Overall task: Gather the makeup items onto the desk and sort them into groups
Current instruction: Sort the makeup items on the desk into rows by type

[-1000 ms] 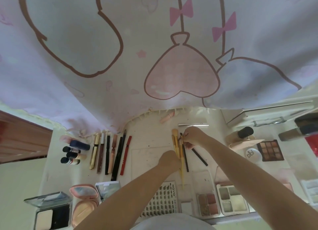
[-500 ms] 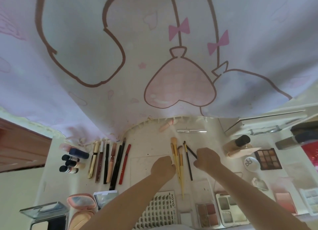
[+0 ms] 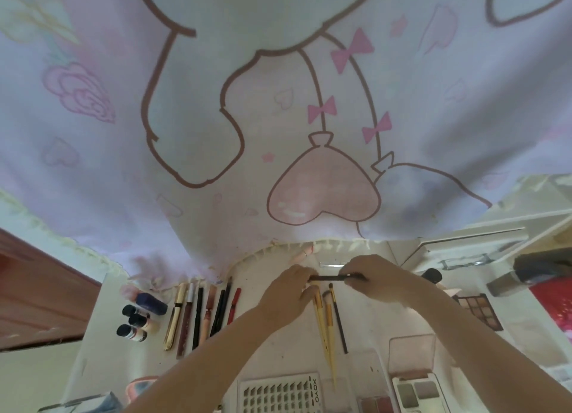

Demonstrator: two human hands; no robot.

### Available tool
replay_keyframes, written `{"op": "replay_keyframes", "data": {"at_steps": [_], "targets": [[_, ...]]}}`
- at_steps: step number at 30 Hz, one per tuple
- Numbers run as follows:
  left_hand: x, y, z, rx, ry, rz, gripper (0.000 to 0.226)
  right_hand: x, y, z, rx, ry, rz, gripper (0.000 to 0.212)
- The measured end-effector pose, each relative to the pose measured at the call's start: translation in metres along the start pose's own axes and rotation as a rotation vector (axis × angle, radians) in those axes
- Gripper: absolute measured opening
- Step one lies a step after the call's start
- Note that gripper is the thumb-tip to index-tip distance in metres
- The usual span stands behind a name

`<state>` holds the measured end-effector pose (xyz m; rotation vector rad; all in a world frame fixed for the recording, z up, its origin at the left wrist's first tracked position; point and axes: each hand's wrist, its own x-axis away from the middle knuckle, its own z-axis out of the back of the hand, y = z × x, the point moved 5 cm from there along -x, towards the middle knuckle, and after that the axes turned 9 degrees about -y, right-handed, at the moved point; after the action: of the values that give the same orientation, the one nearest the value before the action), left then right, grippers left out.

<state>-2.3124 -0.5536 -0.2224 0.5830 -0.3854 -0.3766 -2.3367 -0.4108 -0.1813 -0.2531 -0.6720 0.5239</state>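
Observation:
A thin black makeup brush (image 3: 335, 277) lies level in the air above the white desk (image 3: 278, 350), held at both ends. My left hand (image 3: 286, 289) pinches its left end and my right hand (image 3: 376, 276) pinches its right end. Below them several brushes lie side by side: yellow-handled ones (image 3: 325, 323) and a black one (image 3: 340, 323). To the left is a row of pencils and lip tubes (image 3: 201, 313), and further left small dark-capped bottles (image 3: 136, 321).
A cartoon-print curtain (image 3: 278, 118) hangs over the desk's far edge. Palettes sit at the right (image 3: 478, 309) and near right (image 3: 416, 391), a lash tray (image 3: 278, 394) at the front, a pink tube (image 3: 301, 255) and silver stick (image 3: 334, 264) at the back.
Both hands rose from the brush group toward the back of the desk. The right hand lifted the black brush and the left hand took its other end. The view tilted up.

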Motion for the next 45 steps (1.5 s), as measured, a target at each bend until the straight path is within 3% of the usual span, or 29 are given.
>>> {"op": "replay_keyframes", "data": {"at_steps": [4,8,12,14,18,24,45], "targets": [[0.020,0.002,0.037,-0.087,-0.038,-0.068,0.021,0.006,-0.020,0.020,-0.032,0.000,0.063,0.026],[0.046,0.002,0.067,-0.210,-0.086,-0.062,0.037,0.020,-0.037,0.043,-0.079,0.069,0.137,0.023],[0.077,0.002,0.089,-0.141,-0.105,-0.041,0.034,0.020,-0.069,0.049,-0.064,0.088,0.268,0.021],[0.095,-0.012,0.098,-0.105,-0.085,0.040,0.035,0.018,-0.074,0.051,-0.009,0.132,0.287,0.022],[0.138,-0.070,0.116,-0.059,0.059,0.328,0.039,0.029,-0.038,0.076,-0.074,0.378,0.128,0.017],[0.130,-0.054,0.089,-0.089,0.036,0.223,0.037,0.001,-0.089,0.055,-0.020,0.251,0.305,0.022],[0.134,-0.084,0.075,-0.008,0.049,0.239,0.036,-0.047,-0.092,0.029,-0.325,0.133,0.242,0.015]]}}
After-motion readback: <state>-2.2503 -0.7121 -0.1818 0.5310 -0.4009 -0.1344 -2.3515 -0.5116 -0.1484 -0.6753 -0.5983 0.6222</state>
